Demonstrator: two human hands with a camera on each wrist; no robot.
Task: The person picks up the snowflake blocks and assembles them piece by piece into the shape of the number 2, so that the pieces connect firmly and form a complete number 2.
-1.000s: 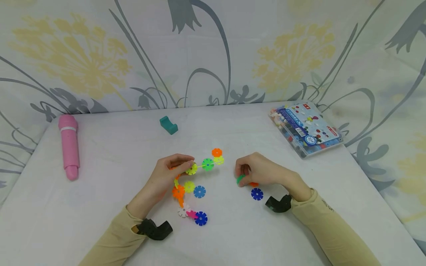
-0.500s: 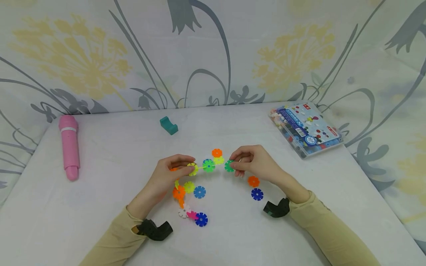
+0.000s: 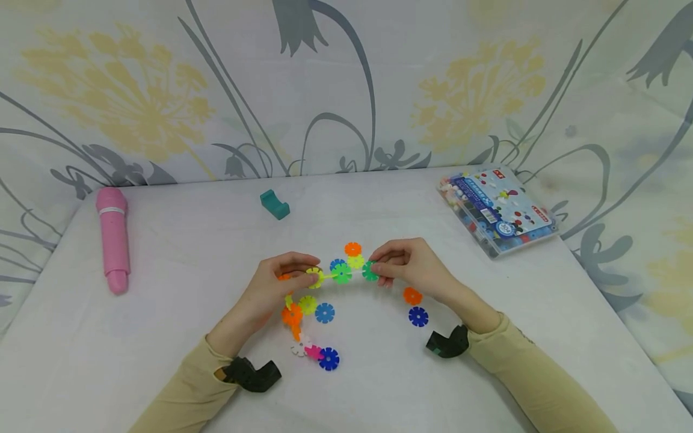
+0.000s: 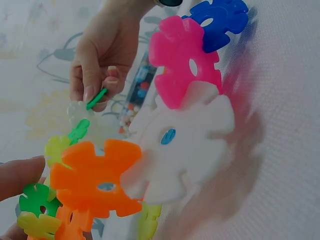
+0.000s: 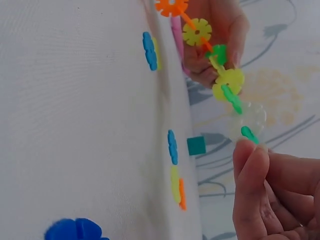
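My left hand (image 3: 273, 279) pinches a chain of notched snowflake discs near a yellow disc (image 3: 315, 278). From there the chain runs down past an orange disc (image 4: 95, 175), a white disc (image 4: 185, 145) and a pink disc (image 4: 185, 60) to a dark blue disc (image 3: 328, 359). On the other side it leads through a light green disc (image 3: 341, 273) to a see-through whitish disc (image 5: 251, 120). Between thumb and fingers, my right hand (image 3: 414, 264) pinches a green disc (image 5: 248, 134), its edge right at the whitish disc.
Loose on the white table lie a blue disc (image 3: 325, 313), a yellow disc (image 3: 308, 305), an orange disc (image 3: 412, 295) and several others. Farther back are a teal curved block (image 3: 275, 204), a clear box of small parts (image 3: 498, 207) and a pink microphone-shaped object (image 3: 112, 240).
My right hand has lifted the green disc from beside the loose orange disc and moved it left to the chain's end. My left hand keeps its grip, the chain shifting slightly.
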